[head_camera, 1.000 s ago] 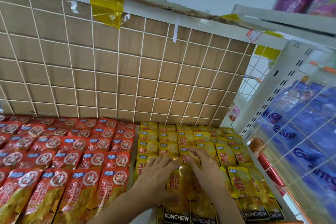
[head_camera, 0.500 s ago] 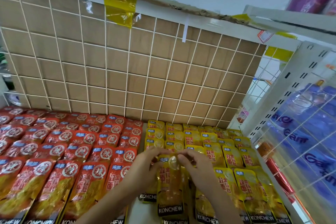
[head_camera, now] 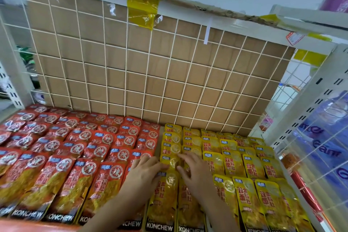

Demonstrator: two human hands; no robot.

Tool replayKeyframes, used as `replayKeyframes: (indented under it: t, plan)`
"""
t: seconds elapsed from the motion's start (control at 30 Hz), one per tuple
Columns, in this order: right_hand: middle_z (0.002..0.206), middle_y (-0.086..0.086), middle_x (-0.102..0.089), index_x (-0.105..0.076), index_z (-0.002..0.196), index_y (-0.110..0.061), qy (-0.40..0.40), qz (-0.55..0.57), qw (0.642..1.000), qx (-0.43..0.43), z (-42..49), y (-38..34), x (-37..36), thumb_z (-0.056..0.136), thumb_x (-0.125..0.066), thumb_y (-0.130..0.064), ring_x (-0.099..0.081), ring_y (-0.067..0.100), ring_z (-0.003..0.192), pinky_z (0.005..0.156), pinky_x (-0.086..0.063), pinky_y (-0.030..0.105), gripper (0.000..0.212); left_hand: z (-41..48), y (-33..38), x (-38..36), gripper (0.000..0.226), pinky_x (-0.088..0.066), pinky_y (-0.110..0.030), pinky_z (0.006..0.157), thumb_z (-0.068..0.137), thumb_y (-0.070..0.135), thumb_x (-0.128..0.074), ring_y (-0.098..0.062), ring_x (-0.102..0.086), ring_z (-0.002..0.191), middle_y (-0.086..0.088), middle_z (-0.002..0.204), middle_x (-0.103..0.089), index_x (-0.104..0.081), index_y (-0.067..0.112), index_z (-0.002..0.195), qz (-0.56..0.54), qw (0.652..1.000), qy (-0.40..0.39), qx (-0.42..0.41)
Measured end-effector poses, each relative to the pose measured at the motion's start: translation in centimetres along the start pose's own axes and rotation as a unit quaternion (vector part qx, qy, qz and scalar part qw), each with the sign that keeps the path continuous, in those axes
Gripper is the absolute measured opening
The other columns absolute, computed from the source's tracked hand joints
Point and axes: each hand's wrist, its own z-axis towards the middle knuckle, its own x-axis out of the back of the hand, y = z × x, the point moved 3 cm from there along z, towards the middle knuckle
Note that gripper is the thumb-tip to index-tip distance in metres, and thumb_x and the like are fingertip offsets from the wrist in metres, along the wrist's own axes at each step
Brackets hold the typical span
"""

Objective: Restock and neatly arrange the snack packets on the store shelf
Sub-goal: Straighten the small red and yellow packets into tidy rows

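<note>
– Both hands have come down since half a second ago. Then they pinched the top of one yellow packet clear of the stack. Now the left hand (head_camera: 146, 173) and right hand (head_camera: 196, 174) lie on the stock, and that front yellow packet (head_camera: 162, 201) is flat.

– Which way does it lie?

– Long axis front to back, with the blue logo end toward the wire grid (head_camera: 150, 73) and the KONCHEW edge toward the shelf front. It heads the leftmost yellow column, just beside the red packets (head_camera: 75, 149).

– And the fingers?

– The left fingers are pressed together and fairly straight, tips across that packet's top edge. The right fingers are spread, forefinger stretched toward the back over the next packet up. Neither hand pinches anything that I can see.

– Counts?

– Two hands. The yellow packets (head_camera: 232, 164) run six columns across the middle row, overlapped like shingles, so only the tops of the rear ones show and I can't get a total. The red ones lie the same way, but their columns run off the left edge, so I have no count there.

– Anything else hidden?

– The right hand and forearm cover much of the second yellow column. The left forearm covers the red-yellow seam at the front. The front packets are cut off at the bottom. The blue packs (head_camera: 323, 149) behind the side mesh are blurred.
</note>
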Motion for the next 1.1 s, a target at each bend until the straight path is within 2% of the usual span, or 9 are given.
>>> replayKeyframes:
  t: [0.1, 0.17, 0.3, 0.4, 0.5, 0.63, 0.73, 0.9, 1.1]
  plan:
    - [0.143, -0.011, -0.038, -0.045, 0.136, -0.030, 0.000, -0.001, 1.000, -0.005, -0.2, 0.1, -0.4, 0.088, -0.025, -0.054, -0.027, 0.010, 0.137, 0.110, -0.018, 0.026, 0.057, -0.7, 0.0, 0.0, 0.026, -0.031, -0.021, 0.082, 0.075, 0.035, -0.058, -0.003, -0.042, 0.097, 0.019, 0.096, -0.055, -0.065, 0.034, 0.099, 0.029, 0.999, 0.033, -0.015]
    - [0.143, -0.012, -0.037, -0.044, 0.136, -0.030, -0.006, -0.003, 1.000, -0.008, -0.2, 0.1, -0.5, 0.088, -0.025, -0.053, -0.025, 0.008, 0.138, 0.111, -0.016, 0.025, 0.056, -1.0, 0.0, 0.5, 0.036, -0.027, -0.024, 0.092, 0.076, 0.044, -0.047, -0.004, -0.042, 0.108, 0.018, 0.107, -0.057, -0.062, 0.033, 0.107, 0.039, 0.999, 0.020, -0.020]
    - [0.142, -0.011, -0.040, -0.042, 0.138, -0.026, 0.002, -0.005, 1.000, -0.006, -0.1, 0.1, -0.4, 0.087, -0.021, -0.055, -0.028, 0.008, 0.136, 0.112, -0.018, 0.027, 0.062, -2.3, 0.8, 0.8, 0.054, -0.034, -0.030, 0.103, 0.075, 0.066, -0.039, 0.000, -0.042, 0.117, 0.021, 0.119, -0.058, -0.051, 0.037, 0.119, 0.101, 0.988, -0.063, -0.095]
    - [0.134, -0.009, -0.046, -0.045, 0.136, -0.023, 0.007, -0.014, 1.000, -0.005, 0.4, -0.1, 0.1, 0.090, -0.026, -0.048, -0.033, 0.008, 0.129, 0.107, -0.023, 0.025, 0.056, -3.5, 1.3, 0.0, 0.061, -0.045, -0.028, 0.096, 0.085, 0.074, -0.020, 0.002, -0.051, 0.115, 0.020, 0.125, -0.058, -0.054, 0.039, 0.122, 0.113, 0.978, -0.147, -0.100]
    - [0.124, -0.007, -0.052, -0.054, 0.128, -0.021, 0.016, -0.021, 1.000, -0.008, 1.3, -0.1, 0.5, 0.096, -0.041, -0.040, -0.038, 0.011, 0.121, 0.100, -0.029, 0.024, 0.039, -4.0, 1.3, -0.7, 0.073, -0.028, -0.028, 0.106, 0.084, 0.077, -0.014, -0.002, -0.053, 0.118, 0.013, 0.131, -0.056, -0.055, 0.034, 0.128, 0.134, 0.968, -0.200, -0.068]
    - [0.107, -0.005, -0.059, -0.065, 0.105, -0.020, 0.021, 0.002, 0.999, -0.030, 2.5, 0.0, 0.9, 0.090, -0.057, -0.034, -0.046, 0.013, 0.110, 0.091, -0.035, 0.024, 0.022, -4.3, 1.4, -0.7, 0.072, -0.010, -0.028, 0.109, 0.087, 0.073, -0.011, -0.006, -0.050, 0.121, 0.008, 0.133, -0.055, -0.053, 0.032, 0.130, 0.159, 0.964, -0.204, -0.066]
    - [0.097, -0.008, -0.055, -0.066, 0.096, -0.019, 0.018, 0.026, 0.998, -0.049, 3.0, -0.1, 1.1, 0.086, -0.062, -0.031, -0.045, 0.013, 0.107, 0.089, -0.034, 0.024, 0.016, -4.4, 1.2, -0.9, 0.071, -0.009, -0.028, 0.110, 0.088, 0.071, -0.010, -0.007, -0.041, 0.125, 0.007, 0.135, -0.053, -0.050, 0.031, 0.132, 0.157, 0.965, -0.198, -0.065]
    - [0.089, -0.009, -0.052, -0.067, 0.088, -0.015, 0.015, 0.059, 0.995, -0.077, 3.6, -0.1, 1.3, 0.087, -0.063, -0.024, -0.050, 0.014, 0.100, 0.086, -0.039, 0.026, 0.010, -4.5, 0.9, -1.3, 0.070, -0.011, -0.029, 0.109, 0.089, 0.070, -0.011, -0.009, -0.048, 0.124, 0.006, 0.136, -0.052, -0.047, 0.030, 0.134, 0.158, 0.967, -0.185, -0.077]
    - [0.093, -0.004, -0.060, -0.066, 0.085, -0.015, 0.014, 0.060, 0.994, -0.095, 4.1, 0.2, 0.8, 0.088, -0.061, -0.023, -0.054, 0.015, 0.099, 0.086, -0.045, 0.031, 0.010, -4.4, 0.9, -1.4, 0.070, -0.011, -0.029, 0.110, 0.088, 0.070, -0.009, -0.007, -0.048, 0.125, 0.007, 0.136, -0.052, -0.047, 0.033, 0.134, 0.164, 0.966, -0.180, -0.084]
